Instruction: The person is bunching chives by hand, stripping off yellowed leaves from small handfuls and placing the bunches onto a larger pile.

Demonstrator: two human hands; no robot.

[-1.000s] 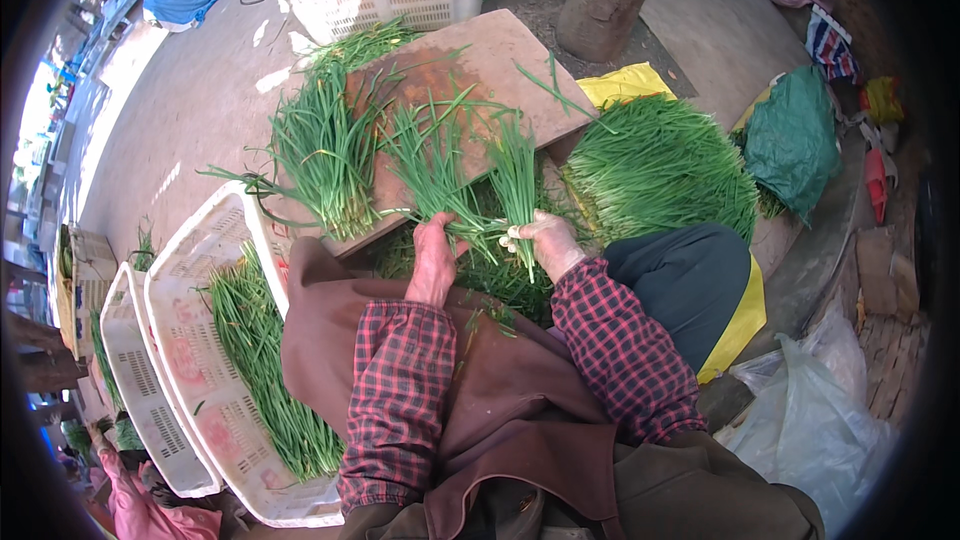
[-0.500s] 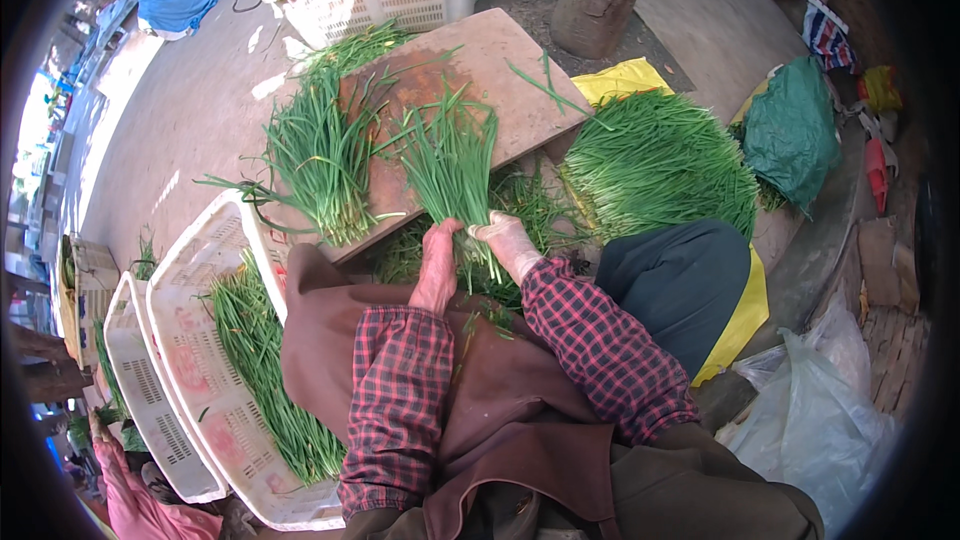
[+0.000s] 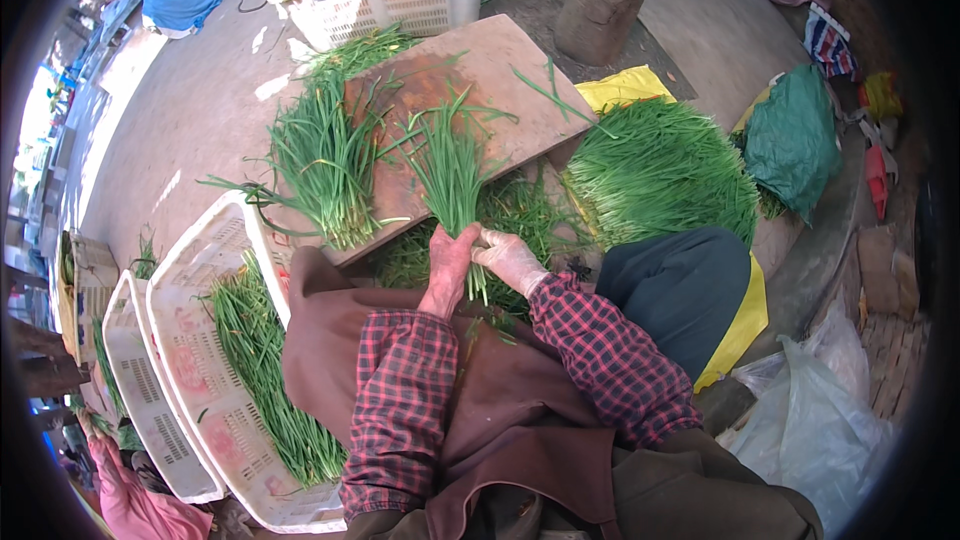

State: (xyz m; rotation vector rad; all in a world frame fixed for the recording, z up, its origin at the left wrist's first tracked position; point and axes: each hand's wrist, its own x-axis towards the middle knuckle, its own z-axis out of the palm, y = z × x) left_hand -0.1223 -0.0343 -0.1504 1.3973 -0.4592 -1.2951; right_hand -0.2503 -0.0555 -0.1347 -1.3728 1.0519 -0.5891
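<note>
Head view, looking down from above the person's own arms. Two hands meet at the centre, both closed around the root end of one bunch of chives (image 3: 447,175). The left hand (image 3: 449,258) wraps the stems from the left, fingers curled tight. The right hand (image 3: 508,258), which looks paler and may be gloved, pinches the same stems from the right, so the two grips touch each other around the bunch. The leafy tips fan away from the hands, up across a brown wooden board (image 3: 470,65) that serves as the desk.

To the left of the grip, a larger loose pile of chives (image 3: 325,160) lies on the same board. Just beyond and under the hands, more loose greens cover the ground. Well to the right of the grip sits a thick, tidy heap of chives (image 3: 660,165) on a yellow sheet. Down to the left of the grip, a white plastic tray (image 3: 200,340) holds more stems.

The bunch looks light, limp and easily bruised; the stems would bend or slide apart if held loosely. The firm place to hold seems to be the gathered root end, where both hands already are, not the floppy tips.
</note>
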